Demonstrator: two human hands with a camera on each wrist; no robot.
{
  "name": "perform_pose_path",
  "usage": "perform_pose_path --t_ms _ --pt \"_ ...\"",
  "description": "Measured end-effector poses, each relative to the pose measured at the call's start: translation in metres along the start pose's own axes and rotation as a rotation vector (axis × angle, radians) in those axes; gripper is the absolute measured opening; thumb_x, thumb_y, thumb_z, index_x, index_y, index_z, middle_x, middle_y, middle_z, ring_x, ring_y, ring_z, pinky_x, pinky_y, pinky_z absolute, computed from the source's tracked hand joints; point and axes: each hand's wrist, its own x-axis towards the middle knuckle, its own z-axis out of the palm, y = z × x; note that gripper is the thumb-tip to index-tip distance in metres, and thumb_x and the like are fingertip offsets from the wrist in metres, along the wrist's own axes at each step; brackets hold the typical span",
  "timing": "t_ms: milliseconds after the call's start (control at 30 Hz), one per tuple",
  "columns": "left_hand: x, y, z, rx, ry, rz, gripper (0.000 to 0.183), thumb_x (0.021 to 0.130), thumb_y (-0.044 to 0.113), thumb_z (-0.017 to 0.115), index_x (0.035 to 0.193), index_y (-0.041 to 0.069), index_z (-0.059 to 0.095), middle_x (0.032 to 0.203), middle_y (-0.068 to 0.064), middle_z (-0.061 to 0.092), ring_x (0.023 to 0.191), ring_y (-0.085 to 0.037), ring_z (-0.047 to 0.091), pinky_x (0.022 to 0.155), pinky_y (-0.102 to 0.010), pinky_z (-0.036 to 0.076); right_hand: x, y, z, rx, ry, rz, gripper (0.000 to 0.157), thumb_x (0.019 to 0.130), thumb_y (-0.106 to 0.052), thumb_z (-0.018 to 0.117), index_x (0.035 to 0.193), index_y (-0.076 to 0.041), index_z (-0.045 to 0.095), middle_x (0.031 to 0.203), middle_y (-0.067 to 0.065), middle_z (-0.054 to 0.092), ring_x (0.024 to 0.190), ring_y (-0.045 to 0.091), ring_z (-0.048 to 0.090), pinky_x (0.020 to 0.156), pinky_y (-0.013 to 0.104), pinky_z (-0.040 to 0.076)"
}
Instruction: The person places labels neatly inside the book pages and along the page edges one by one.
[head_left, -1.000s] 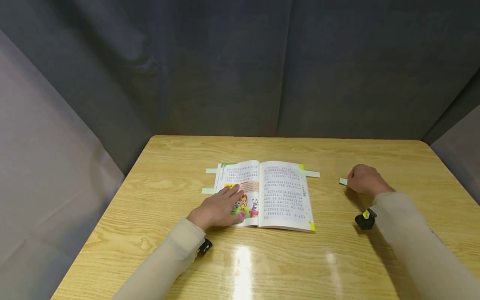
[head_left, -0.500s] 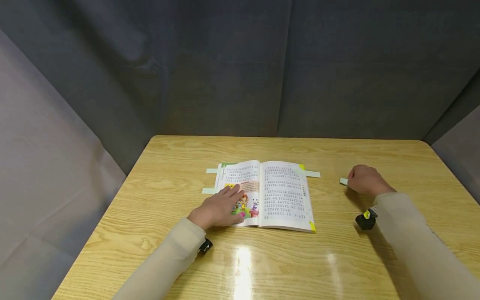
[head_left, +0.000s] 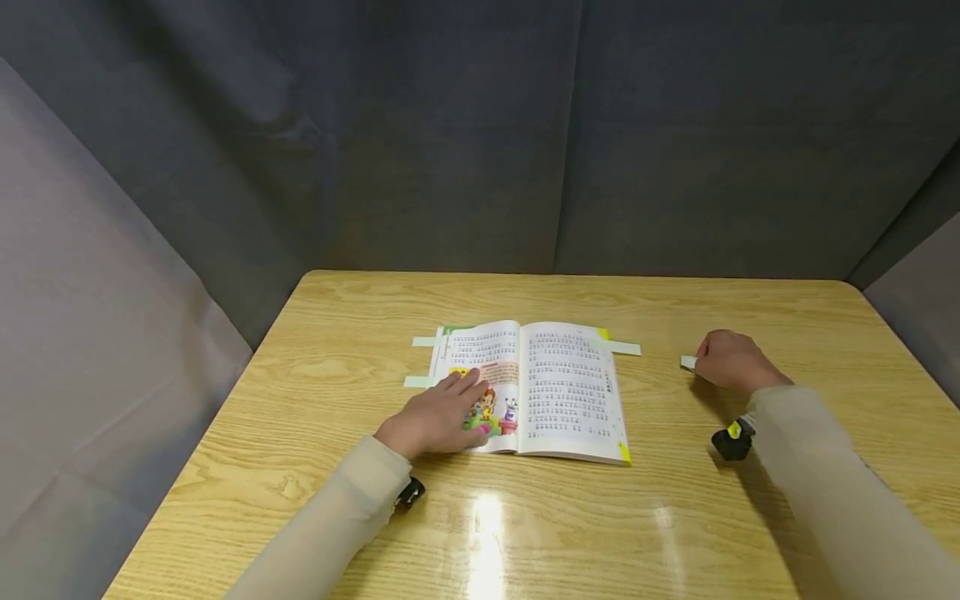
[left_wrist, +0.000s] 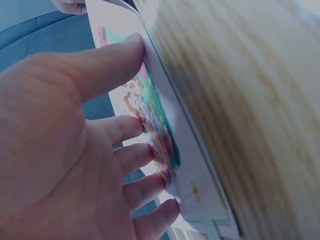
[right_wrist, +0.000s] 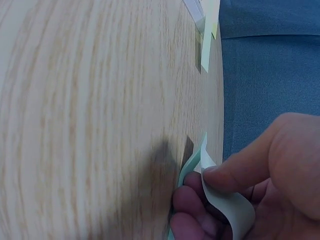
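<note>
An open book (head_left: pixel 570 392) lies on the wooden table, printed text on both pages and a coloured cartoon picture on the left one. My left hand (head_left: pixel 438 412) rests on that left page, fingers spread over the picture (left_wrist: pixel 155 125). To the right of the book, my right hand (head_left: pixel 731 360) pinches pale green paper strips (head_left: pixel 687 362) between thumb and curled fingers. In the right wrist view, a whitish strip (right_wrist: pixel 225 202) bends under the thumb, and a greener strip (right_wrist: pixel 187 165) runs beside it along the fingers. Their tips meet ahead of the hand.
Pale green page markers stick out from the book: an upper left marker (head_left: pixel 423 342), a lower left marker (head_left: pixel 417 382) and a right marker (head_left: pixel 625 348). Dark curtains (head_left: pixel 450 142) hang behind the table's far edge.
</note>
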Motion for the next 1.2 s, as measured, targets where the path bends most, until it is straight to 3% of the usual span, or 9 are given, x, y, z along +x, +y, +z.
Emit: perform_pose_path --t_ms 1200 --pt "0.0000 -0.0012 0.0009 0.004 -0.004 0.011 0.076 0.099 0.049 0.053 0.160 0.017 0.022 0.169 -0.002 0.010 0.156 -0.032 0.015 0.126 -0.047 0.024 -0.0007 0.0018 0.0013 -0.010 0.015 -0.017 0.019 0.084 -0.009 0.048 0.095 0.004 0.056 0.083 0.014 0.056 0.073 0.024 0.050 0.059 0.027 0.038"
